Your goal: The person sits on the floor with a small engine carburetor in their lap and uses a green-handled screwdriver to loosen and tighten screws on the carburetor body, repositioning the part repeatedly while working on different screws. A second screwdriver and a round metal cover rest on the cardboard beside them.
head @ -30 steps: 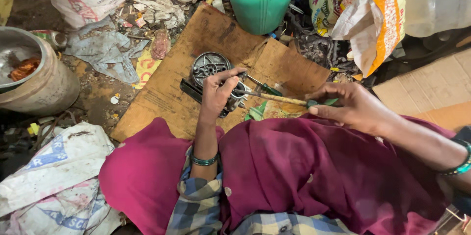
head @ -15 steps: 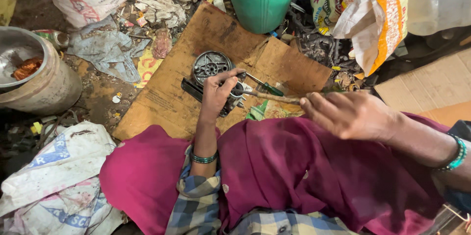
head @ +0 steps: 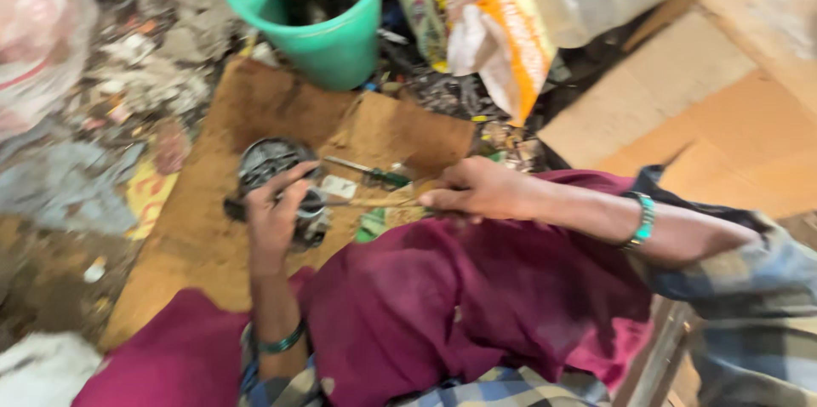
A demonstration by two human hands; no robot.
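Note:
My left hand grips a dark round metal part that rests on a brown cardboard sheet. My right hand holds the wooden handle of a thin tool whose tip points toward the metal part. A green-handled screwdriver lies on the cardboard just beyond the tool. Both arms reach out over maroon cloth covering my legs. The picture is blurred by motion.
A green plastic bucket stands behind the cardboard. A yellow and orange bag lies to its right, next to flat cardboard boxes. Scraps, rags and litter cover the ground at the left.
The camera has swung right and closer. My right hand has moved left onto the wooden tool handle. My left hand stays on the metal part.

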